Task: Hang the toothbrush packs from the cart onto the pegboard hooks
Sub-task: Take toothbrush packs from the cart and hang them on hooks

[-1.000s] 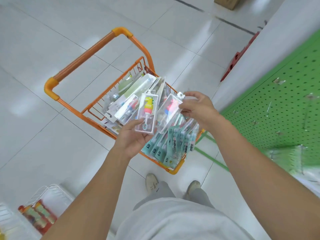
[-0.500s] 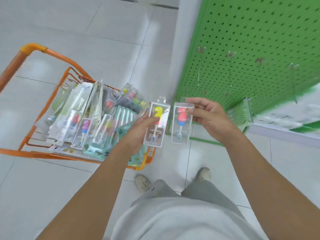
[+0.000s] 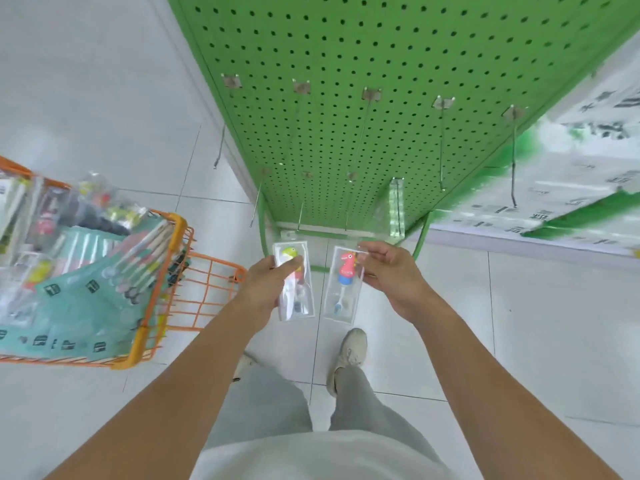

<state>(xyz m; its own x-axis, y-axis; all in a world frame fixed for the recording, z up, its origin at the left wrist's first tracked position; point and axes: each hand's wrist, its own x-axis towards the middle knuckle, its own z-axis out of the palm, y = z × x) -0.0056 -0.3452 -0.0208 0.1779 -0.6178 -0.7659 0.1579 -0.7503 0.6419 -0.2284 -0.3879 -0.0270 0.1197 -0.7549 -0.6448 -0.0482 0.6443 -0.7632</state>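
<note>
Now that both hands have cleared the cart, each carries one pack toward the board. L hand grips yellow-dino pack, thumb curled across its front; R hand pinches red-dino pack at top edge. Packs upright, side by side, just below lower hooks. Pegboard fills view vs 1 s ago, when cart sat underneath. Judgement: pick-up done, hanging next; hang-holes need aligning w/ hook tips.

My left hand grips a clear toothbrush pack with a yellow-green figure; my right hand pinches another pack with a red one. Both hang below the green pegboard hooks, the orange cart at my left.
</note>
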